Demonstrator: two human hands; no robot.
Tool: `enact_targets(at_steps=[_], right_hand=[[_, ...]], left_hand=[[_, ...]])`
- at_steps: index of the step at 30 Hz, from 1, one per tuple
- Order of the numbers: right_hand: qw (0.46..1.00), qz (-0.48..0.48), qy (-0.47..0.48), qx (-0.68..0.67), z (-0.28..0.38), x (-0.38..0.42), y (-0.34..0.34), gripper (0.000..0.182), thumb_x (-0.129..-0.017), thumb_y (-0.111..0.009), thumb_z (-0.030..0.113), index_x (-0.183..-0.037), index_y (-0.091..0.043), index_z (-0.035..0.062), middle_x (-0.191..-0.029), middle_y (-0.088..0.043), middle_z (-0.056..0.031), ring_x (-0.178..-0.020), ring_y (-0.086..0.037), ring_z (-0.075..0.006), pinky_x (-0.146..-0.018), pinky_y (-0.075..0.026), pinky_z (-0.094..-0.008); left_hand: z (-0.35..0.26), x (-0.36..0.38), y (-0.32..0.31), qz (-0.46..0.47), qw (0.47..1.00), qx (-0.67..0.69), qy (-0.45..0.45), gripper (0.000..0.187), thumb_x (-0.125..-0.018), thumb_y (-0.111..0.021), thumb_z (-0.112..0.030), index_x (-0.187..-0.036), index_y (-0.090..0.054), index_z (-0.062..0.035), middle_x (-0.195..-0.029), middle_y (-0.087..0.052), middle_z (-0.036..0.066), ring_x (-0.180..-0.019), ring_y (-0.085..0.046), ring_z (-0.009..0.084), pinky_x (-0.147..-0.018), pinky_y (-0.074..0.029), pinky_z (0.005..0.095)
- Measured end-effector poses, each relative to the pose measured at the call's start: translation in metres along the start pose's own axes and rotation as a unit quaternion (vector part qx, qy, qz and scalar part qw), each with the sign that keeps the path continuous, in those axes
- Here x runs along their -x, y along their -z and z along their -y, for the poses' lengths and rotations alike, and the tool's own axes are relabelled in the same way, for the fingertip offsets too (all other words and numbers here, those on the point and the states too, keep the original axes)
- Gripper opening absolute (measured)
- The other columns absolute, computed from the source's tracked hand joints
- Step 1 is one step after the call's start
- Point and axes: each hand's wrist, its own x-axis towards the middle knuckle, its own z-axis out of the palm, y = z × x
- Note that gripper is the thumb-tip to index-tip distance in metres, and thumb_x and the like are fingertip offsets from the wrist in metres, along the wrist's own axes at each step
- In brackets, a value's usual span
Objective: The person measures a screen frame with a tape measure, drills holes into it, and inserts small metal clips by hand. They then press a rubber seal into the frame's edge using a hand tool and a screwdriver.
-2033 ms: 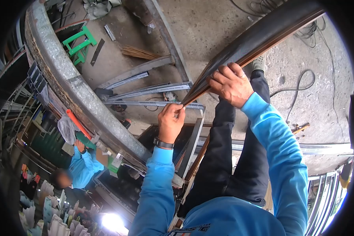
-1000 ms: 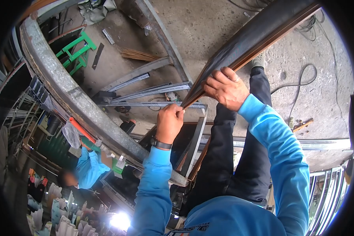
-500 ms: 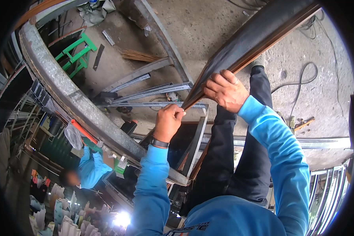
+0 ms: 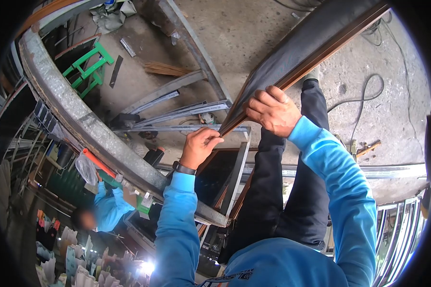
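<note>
Only the head view to go on here. The long dark profile with the brown edge ran from about 1 o'clock down toward the middle of the frame, tilted, its lower end right by the hands. My right hand was wrapped over the top of it, fingers curled shut around the edge, solid grip. My left hand sat just below at the tip of the profile, fingers pinched nearly closed on the very end; whether they had a thin strip or just the corner, I couldn't tell.

Best guess on the step: lining up or seating the end of that piece, right hand carrying the weight while the left fiddled with the tip. Next move probably called for keeping the right grip steady and nudging the end true with the left.

Around it: a curved galvanized beam sweeping from 10 to 6 o'clock, loose aluminium rails on the concrete behind, a green stool at 10, cables at 2. Another person in a blue sleeve worked down at 8 o'clock.
</note>
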Motion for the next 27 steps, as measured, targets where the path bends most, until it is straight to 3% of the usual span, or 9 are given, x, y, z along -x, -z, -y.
enact_targets(at_steps=[12, 15, 21, 24, 27], right_hand=[[1.0, -0.02, 0.007, -0.001, 0.0, 0.002, -0.001, 0.029, -0.084, -0.059, 0.025, -0.109, -0.074, 0.0179, -0.108, -0.063, 0.0056, -0.11, -0.059, -0.0143, -0.1, -0.044, -0.0322], [1.0, -0.024, 0.007, 0.005, 0.0, 0.001, -0.001, 0.03, -0.085, -0.059, 0.025, -0.109, -0.074, 0.0178, -0.108, -0.063, 0.0056, -0.11, -0.059, -0.0142, -0.099, -0.043, -0.032], [1.0, -0.005, -0.001, 0.0, 0.003, 0.003, -0.001, 0.029, -0.086, -0.06, 0.025, -0.111, -0.074, 0.018, -0.11, -0.063, 0.0047, -0.11, -0.058, -0.0152, -0.103, -0.042, -0.0341], [1.0, 0.0, -0.003, 0.006, 0.003, 0.0, 0.0, 0.029, -0.087, -0.06, 0.025, -0.112, -0.074, 0.0181, -0.112, -0.063, 0.0039, -0.111, -0.058, -0.0159, -0.104, -0.041, -0.0368], [0.999, 0.036, -0.015, 0.006, 0.004, -0.002, 0.005, 0.029, -0.088, -0.061, 0.025, -0.114, -0.073, 0.0177, -0.115, -0.064, 0.003, -0.113, -0.058, -0.0178, -0.106, -0.04, -0.0393]], left_hand=[[-0.009, 0.0, 0.004, 0.014, 0.997, -0.069, -0.003, 0.011, -0.095, -0.075, -0.005, -0.105, -0.074, -0.0003, -0.096, -0.077, 0.015, -0.086, -0.075, 0.0381, -0.075, -0.059, 0.0413], [-0.004, 0.0, 0.002, 0.003, 0.998, -0.056, -0.003, 0.012, -0.095, -0.077, -0.005, -0.105, -0.074, 0.0009, -0.092, -0.077, 0.013, -0.078, -0.076, 0.021, -0.066, -0.059, 0.0321], [-0.012, -0.002, -0.003, -0.015, 0.999, 0.004, 0.042, 0.015, -0.092, -0.083, -0.009, -0.101, -0.075, 0.0002, -0.092, -0.078, 0.012, -0.077, -0.075, 0.0199, -0.066, -0.059, 0.032], [-0.013, -0.002, -0.003, -0.024, 0.999, -0.007, 0.031, 0.015, -0.091, -0.082, -0.011, -0.098, -0.076, 0.0004, -0.095, -0.077, 0.013, -0.079, -0.076, 0.0247, -0.065, -0.062, 0.0345], [-0.007, 0.0, -0.004, -0.032, 0.999, -0.024, 0.01, 0.014, -0.091, -0.082, -0.013, -0.096, -0.076, -0.0012, -0.093, -0.077, 0.014, -0.078, -0.075, 0.0289, -0.067, -0.059, 0.0379]])
